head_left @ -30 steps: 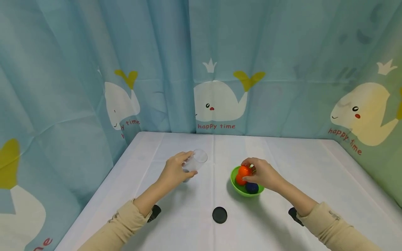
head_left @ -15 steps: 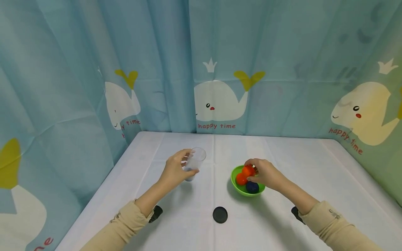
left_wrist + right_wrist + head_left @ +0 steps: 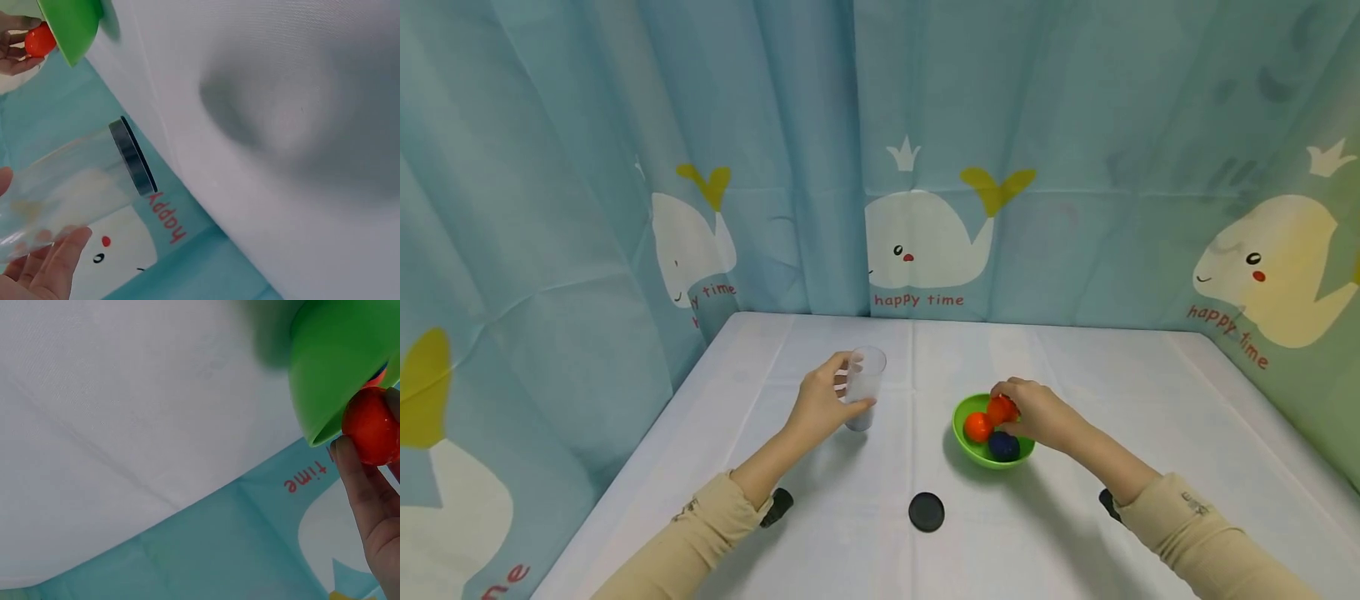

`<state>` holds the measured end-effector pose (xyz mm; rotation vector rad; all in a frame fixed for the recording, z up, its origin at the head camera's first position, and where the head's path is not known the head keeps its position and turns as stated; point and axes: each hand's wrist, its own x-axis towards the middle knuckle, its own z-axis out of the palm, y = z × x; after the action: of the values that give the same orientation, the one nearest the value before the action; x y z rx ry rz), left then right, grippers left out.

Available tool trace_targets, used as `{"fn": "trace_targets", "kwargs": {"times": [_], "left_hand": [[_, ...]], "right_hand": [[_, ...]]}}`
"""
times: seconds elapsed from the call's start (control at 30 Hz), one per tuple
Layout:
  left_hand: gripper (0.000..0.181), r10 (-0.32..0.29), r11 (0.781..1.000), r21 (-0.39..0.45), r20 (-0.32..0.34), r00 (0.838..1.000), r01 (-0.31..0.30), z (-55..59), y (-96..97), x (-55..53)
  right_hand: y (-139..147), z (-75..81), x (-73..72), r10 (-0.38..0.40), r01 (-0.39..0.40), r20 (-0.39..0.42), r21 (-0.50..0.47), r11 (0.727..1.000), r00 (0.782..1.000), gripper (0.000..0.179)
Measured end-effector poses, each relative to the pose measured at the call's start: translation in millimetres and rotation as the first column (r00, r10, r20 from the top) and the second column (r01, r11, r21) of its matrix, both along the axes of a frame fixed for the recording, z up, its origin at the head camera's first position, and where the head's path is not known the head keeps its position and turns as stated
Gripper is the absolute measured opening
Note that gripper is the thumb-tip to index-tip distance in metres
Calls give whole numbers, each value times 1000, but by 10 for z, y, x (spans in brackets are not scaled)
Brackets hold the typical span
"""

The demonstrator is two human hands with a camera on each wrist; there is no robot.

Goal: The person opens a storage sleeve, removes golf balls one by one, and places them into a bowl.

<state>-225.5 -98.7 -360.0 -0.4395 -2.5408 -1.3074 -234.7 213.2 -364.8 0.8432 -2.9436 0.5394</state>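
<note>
My left hand (image 3: 823,402) grips a clear, tall plastic jar (image 3: 867,385) round its side, holding it nearly upright above the table. The left wrist view shows a black cap (image 3: 134,156) on the jar's lower end; its upper end is uncapped. Over on the right, my right hand (image 3: 1037,414) pinches a glossy, round orange-red toy fruit (image 3: 370,427) at the rim of a green bowl (image 3: 987,461). A second orange-red fruit (image 3: 978,427) and a dark blue one (image 3: 1003,447) lie inside that bowl.
A flat black round lid (image 3: 927,512) lies on the white-covered table (image 3: 850,542), nearer me than the bowl. Blue curtains (image 3: 805,167) with whale prints surround the table. Black straps (image 3: 777,507) show beneath my wrists.
The jar has turned from a tilt to nearly upright in my left hand. My right hand has shifted slightly right with its fruit, away from the other orange-red one.
</note>
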Motion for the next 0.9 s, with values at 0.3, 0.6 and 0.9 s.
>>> {"fn": "trace_targets", "kwargs": {"times": [0.3,0.6,0.9], "left_hand": [[52,-15,1000,-7,27,1000,15,-126,59,-90],[52,0,1000,-6,87,996,0,-276,43,-173],[53,8,1000,7,129,992,-9,-344,19,-210]], "right_hand": [[-3,-37,-9,-15,14,12,67,998,1000,34],[-11,-38,-43,5,-3,-26,91,996,1000,29],[-24,-59,-23,-15,16,-16,90,996,1000,29]]}}
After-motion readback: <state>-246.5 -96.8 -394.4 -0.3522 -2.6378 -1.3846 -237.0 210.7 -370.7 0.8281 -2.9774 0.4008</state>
